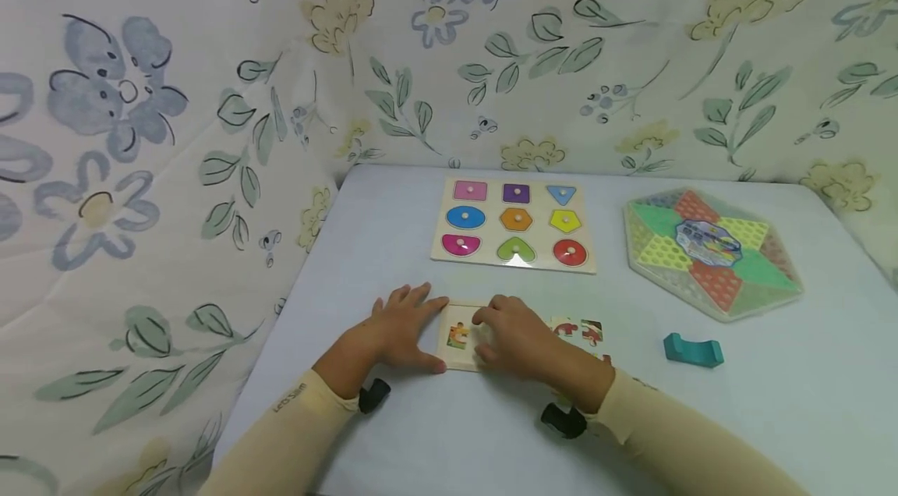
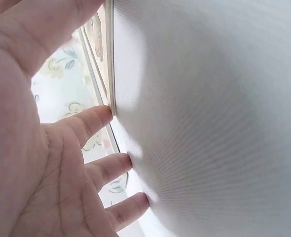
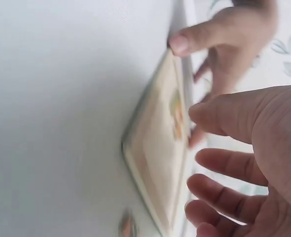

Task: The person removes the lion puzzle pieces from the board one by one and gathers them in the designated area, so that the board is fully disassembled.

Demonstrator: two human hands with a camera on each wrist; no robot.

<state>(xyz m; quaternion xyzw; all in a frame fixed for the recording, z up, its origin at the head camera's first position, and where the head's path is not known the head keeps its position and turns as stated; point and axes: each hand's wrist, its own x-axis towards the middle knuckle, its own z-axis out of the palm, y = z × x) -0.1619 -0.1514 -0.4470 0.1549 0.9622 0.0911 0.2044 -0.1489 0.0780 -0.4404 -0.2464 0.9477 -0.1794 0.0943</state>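
Observation:
A small wooden puzzle tray (image 1: 463, 312) lies on the white table between the hands. An orange puzzle piece (image 1: 458, 335) sits in its left part. With fingers spread, my left hand (image 1: 403, 334) touches the tray's left corners with index fingertip and thumb. My right hand (image 1: 517, 338) is over the right side of the tray, fingers bent. In the right wrist view the thumb and fingers of the right hand (image 3: 234, 168) stand apart, with nothing seen between them. Loose puzzle pieces (image 1: 592, 332) lie right of the tray, partly hidden by the right hand and forearm.
Behind the tray lies a shape-peg board (image 1: 515, 240) with several coloured knobbed shapes. A hexagonal Chinese checkers board (image 1: 708, 246) lies at the right rear. A teal block with a curved top (image 1: 693, 351) rests nearer on the right. Floral cloth (image 1: 519, 114) hangs behind the table.

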